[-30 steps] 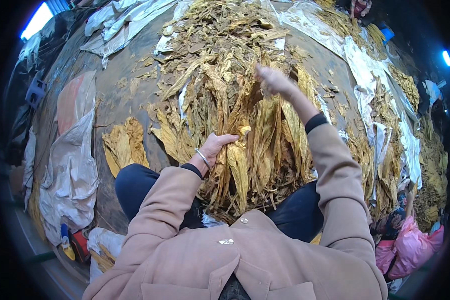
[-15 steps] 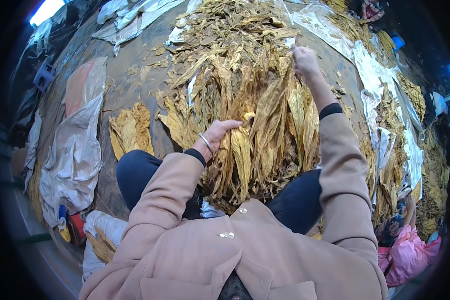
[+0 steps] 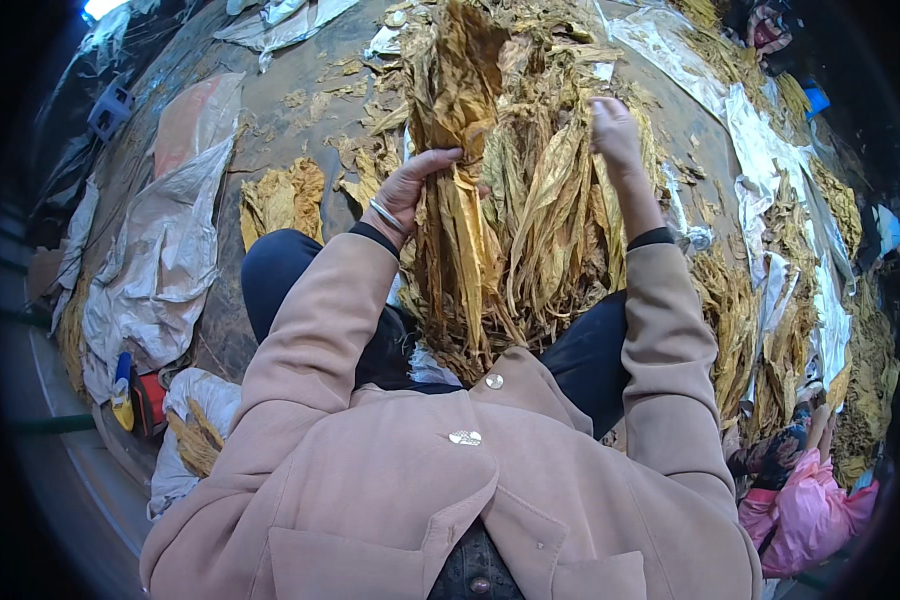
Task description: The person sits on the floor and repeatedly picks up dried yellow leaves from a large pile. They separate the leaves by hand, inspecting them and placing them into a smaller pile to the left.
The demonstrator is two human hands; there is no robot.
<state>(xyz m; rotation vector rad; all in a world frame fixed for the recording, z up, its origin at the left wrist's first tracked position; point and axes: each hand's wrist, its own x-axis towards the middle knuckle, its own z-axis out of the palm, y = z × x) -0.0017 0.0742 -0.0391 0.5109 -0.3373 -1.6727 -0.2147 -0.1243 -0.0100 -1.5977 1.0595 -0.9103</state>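
I see my left hand [image 3: 410, 190] gripping a golden, crinkled dried tobacco leaf bundle [image 3: 460, 210], my right hand [image 3: 615, 130] pinching a leaf [image 3: 555, 190] at one o'clock.

A brown earthen floor [image 3: 300, 120] carries everything. Pale plastic sheets [image 3: 160, 250] lie at left and far right; dried yellow leaves [image 3: 282, 200] are scattered between.

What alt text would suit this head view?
Seen from above, a seated person in a pink coat holds a bundle of dried yellow leaves in the left hand, while the right hand grips more from the pile.
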